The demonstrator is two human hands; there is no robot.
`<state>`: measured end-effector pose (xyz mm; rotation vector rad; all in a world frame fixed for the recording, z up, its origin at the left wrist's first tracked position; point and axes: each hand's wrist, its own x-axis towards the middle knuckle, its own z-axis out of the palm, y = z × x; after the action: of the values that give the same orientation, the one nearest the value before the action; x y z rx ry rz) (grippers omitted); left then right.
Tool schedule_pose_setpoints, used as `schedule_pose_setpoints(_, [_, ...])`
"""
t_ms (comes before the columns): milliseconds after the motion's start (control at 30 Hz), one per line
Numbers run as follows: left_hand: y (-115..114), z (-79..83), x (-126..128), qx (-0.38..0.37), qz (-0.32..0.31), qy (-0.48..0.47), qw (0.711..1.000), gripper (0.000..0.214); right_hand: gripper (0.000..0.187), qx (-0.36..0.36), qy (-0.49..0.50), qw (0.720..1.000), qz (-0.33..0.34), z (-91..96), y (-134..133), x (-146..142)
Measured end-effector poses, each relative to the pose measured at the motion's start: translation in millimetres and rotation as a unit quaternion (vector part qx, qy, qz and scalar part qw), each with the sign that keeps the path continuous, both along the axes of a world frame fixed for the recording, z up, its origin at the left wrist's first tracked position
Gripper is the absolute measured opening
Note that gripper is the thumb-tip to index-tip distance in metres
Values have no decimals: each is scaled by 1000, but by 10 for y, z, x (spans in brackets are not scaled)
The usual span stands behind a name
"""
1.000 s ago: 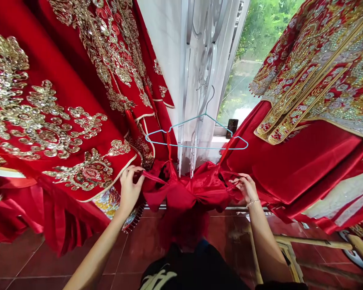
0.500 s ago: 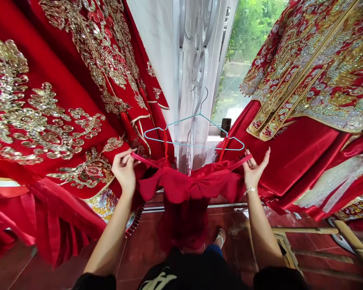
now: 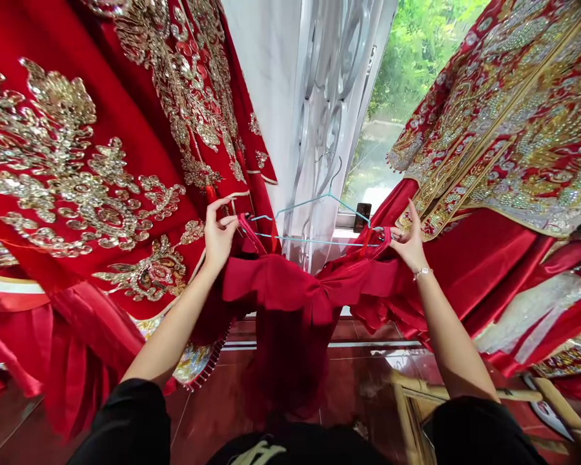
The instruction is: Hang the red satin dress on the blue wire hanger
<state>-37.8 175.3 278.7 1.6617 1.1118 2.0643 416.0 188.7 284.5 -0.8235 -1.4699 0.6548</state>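
Observation:
A plain red satin dress (image 3: 290, 303) hangs in front of me below a light blue wire hanger (image 3: 319, 219), whose hook is caught on the white window grille (image 3: 336, 77). My left hand (image 3: 219, 234) pinches the dress's left strap at the hanger's left end. At the hanger's right end, my right hand (image 3: 407, 242) pinches the right strap, with some fingers lifted. Both arms reach up and forward.
Red robes with gold embroidery hang close on the left (image 3: 91, 174) and on the right (image 3: 508, 129). A small dark object (image 3: 361, 216) stands on the window sill. Bamboo furniture (image 3: 469, 397) sits at the lower right on the red tiled floor (image 3: 358, 368).
Both hands rose from waist level up to the hanger's ends, lifting the dress by its straps. The view tilted upward slightly.

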Motion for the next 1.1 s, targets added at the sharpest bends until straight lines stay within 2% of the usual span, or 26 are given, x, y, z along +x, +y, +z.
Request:
schedule_pose_setpoints(200, [126,298,147,-49,-98,132,985,50,113,-85,-113,982,124,297,-23,-190])
schedule_pose_setpoints(300, [208,403,177,-88,-129,212,965,47,98,-96,-199,967,126,314,-43,-170])
schedule_pose_setpoints(367, [201,434,101,-125,-94,313,937,41,86,-87,-268,954,97,273,-65,-73])
schedule_pose_setpoints(467, [-2,416,-47,-146,36,423,893,40,70,-39,-353,934,25,155,-151,144])
schedule_pose_setpoints(533, [-248,351,-74,-103,106,422,894,39,58,23,-362,930,-54,58,-254,284])
schedule_pose_setpoints(600, [-497,255,-30,-43,122,420,898,33,41,90,-339,927,-131,-30,-371,381])
schedule_pose_setpoints(667, [-660,167,25,-19,78,463,883,32,32,137,-328,922,-153,-83,-464,419])
schedule_pose_setpoints(767, [-665,128,-11,-61,-51,552,830,33,39,119,-403,904,-80,-91,-460,390])
schedule_pose_setpoints(900, [-477,258,-211,-162,-169,586,776,29,55,22,-557,830,31,-59,-160,340])
schedule_pose_setpoints(1000, [-459,331,-242,-229,-258,571,745,26,63,4,-624,780,43,-59,94,351])
schedule_pose_setpoints(1033, [-475,324,-226,-243,-280,558,743,23,65,5,-637,770,43,-67,155,360])
schedule_pose_setpoints(1067, [-489,302,-211,-247,-270,538,760,24,67,3,-647,762,44,-76,205,371])
schedule_pose_setpoints(1100, [-493,270,-204,-243,-235,511,791,27,66,-1,-655,754,47,-83,244,386])
